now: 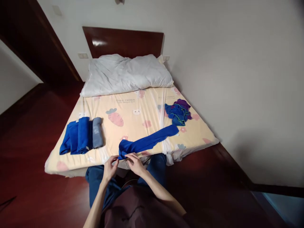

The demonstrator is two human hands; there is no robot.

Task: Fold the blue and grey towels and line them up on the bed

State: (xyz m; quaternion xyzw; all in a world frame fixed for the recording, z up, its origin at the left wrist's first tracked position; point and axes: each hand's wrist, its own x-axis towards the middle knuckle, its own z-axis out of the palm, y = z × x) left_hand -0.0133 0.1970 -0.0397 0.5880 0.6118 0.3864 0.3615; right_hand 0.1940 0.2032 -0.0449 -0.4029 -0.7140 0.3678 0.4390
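A long blue cloth (149,140) lies in a narrow strip across the front of the bed, its near end bunched at the mattress edge. My left hand (110,167) pinches the left corner of that end between thumb and fingers. Just to the right, my right hand (135,163) has its fingers closed on the same end. Folded blue cloths (77,136) lie at the left of the bed, beside a rolled grey cloth (97,133). A crumpled pile of blue and purple cloths (178,112) with green edging lies at the right.
The bed (133,110) has a pale yellow patterned sheet. A white quilt (128,74) lies by the dark wooden headboard (125,41). My knees touch or nearly touch the front edge. A wall (237,79) stands at the right, and dark red floor (35,126) shows at the left.
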